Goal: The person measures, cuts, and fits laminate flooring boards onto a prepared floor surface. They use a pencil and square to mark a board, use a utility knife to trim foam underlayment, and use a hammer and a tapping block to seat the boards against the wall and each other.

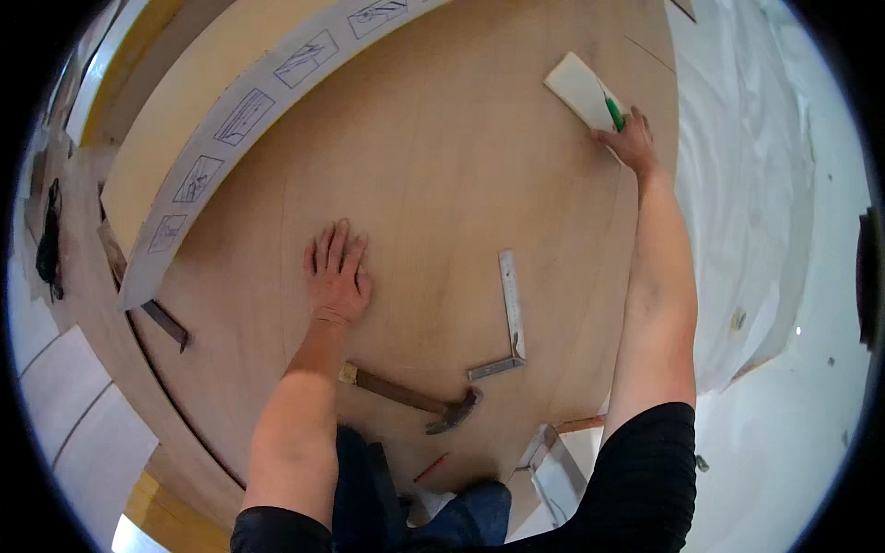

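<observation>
My left hand [337, 281] lies flat on the large brown wooden board [415, 184], fingers spread, holding nothing. At the far right my right hand [631, 143] reaches to the near end of an off-white rectangular pad [579, 85]. Its thumb and fingers span that end from either side. A green tool with a thin dark tip [615, 114], perhaps a marker or knife, lies over the pad beside my fingers; whether they touch it is unclear. Nearer me, a claw hammer [401, 394] with a wooden handle rests on the board, left of a metal try square [513, 313].
A curved pale panel edge with printed pictograms [244, 115] rises along the far left. A dark metal bar [164, 324] pokes out beneath it. White plastic sheeting [742, 184] borders the board's right side. A red pencil-like stick [431, 467] lies by my legs.
</observation>
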A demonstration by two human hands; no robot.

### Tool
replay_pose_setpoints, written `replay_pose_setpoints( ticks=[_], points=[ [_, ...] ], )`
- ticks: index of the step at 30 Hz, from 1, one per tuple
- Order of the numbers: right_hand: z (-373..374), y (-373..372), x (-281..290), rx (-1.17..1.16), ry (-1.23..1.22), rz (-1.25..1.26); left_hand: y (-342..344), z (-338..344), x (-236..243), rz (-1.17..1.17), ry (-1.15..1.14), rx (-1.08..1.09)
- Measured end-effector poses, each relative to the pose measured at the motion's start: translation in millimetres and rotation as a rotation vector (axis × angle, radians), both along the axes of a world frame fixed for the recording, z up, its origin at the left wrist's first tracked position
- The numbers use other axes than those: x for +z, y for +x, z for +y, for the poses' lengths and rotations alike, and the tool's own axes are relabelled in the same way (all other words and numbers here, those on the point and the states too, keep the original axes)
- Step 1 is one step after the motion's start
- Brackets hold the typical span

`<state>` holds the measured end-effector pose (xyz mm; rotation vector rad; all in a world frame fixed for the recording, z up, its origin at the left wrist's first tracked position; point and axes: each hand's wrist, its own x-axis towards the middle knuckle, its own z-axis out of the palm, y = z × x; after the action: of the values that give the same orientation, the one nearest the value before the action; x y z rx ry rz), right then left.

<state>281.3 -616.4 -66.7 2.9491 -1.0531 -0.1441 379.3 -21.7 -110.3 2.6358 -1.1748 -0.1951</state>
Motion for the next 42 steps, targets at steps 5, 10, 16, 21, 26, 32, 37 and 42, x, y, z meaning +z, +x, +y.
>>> replay_pose_setpoints(
  ticks=[5, 10, 16, 21, 26, 32, 37, 42],
  points=[
    [28.0, -16.1, -8.9, -0.164, 0.075, 0.040, -0.3, 1.6, -12.4, -0.030, -0.076, 0.001],
    [192.9, -111.8, -13.1, -0.551, 0.095, -0.105, -5.5, 11.5, -11.0, -0.039, 0.008, 0.034],
    [415.9, -338.6, -22.9, -0.776, 0.107, -0.137, -27.6, 9.9, -26.2, -0.175, -0.013, 0.003],
    [566.7, -419.3, -8.5, -0.851, 0.287, -0.040, -11.5, 12.3, -46.3, -0.147, -0.016, 0.015],
    [596.1, -414.3, 0.2, -0.804, 0.345, -0.080, 30.5, 31.2, -33.8, 0.211, -0.037, -0.109],
    [606.5, -459.6, -3.7, -0.813, 0.292, -0.120, -234.9, 109.9, 73.2, 0.160, 0.443, -0.566],
    [626.5, -468.7, 17.8, -0.724, 0.408, -0.115, -301.7, 186.2, 72.0, 0.204, 0.379, -0.291],
    [717.3, -544.7, 12.2, -0.606, 0.367, -0.139, -330.8, 243.3, 76.3, 0.484, 0.184, -0.068]
  ],
)
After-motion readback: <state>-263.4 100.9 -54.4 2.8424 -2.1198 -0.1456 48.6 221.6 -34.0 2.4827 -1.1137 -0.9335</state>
